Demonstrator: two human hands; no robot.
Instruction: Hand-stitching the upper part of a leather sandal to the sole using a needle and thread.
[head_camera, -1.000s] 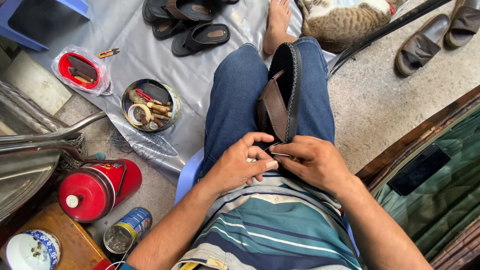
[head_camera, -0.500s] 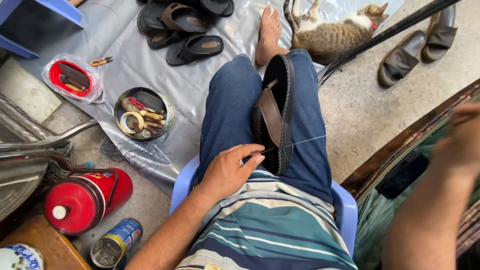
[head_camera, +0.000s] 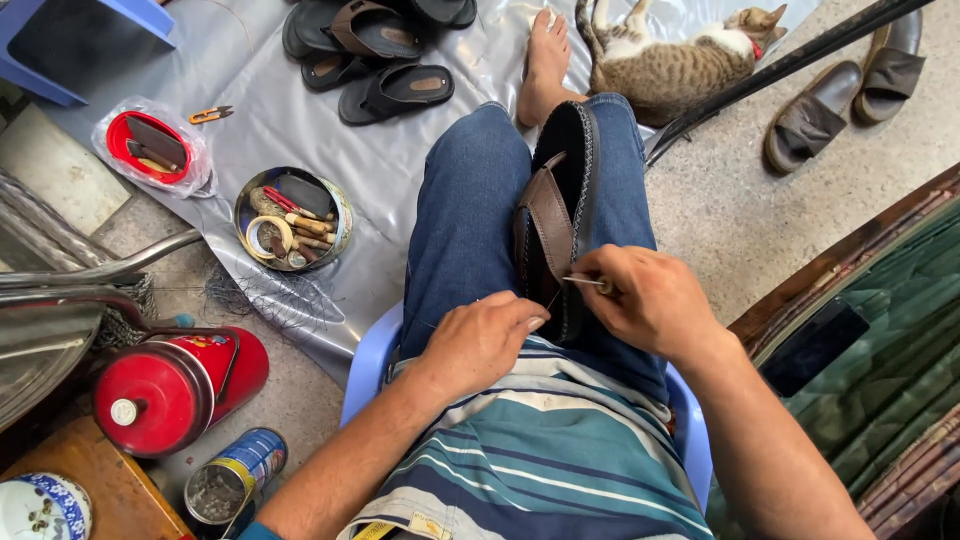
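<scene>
Stitching the sole edge goes best if the thin metal needle (head_camera: 582, 281) stays square to the leather and the thread is drawn snug along the line of white stitches, not across it. The right hand (head_camera: 650, 302) pinches that needle between thumb and fingertips, its grip narrow and closed on the shaft, with the tip pointing left at the near end of the dark brown leather sandal (head_camera: 560, 215). The left hand (head_camera: 482, 342) lies palm down on the blue-jeaned thigh (head_camera: 465, 220), fingers curled loosely just beside the sandal's heel; its grip holds nothing that I can make out, and it would serve better pressing the heel firm so the sandal does not twist. The sandal stands on its edge between the two thighs, sole to the right, strap to the left.

Thread is hard to see: a faint line runs near the needle, no more. The needle's tip and the hole it enters are too small to judge. The blue plastic chair (head_camera: 372, 352) shows only at its corners under the striped shirt (head_camera: 540, 450).

Farther off on the grey plastic sheet (head_camera: 270, 110) sit a round tin of small tools (head_camera: 293, 217), a heap of dark sandals (head_camera: 375, 45), and a tabby cat (head_camera: 675, 62) lying stretched.
</scene>
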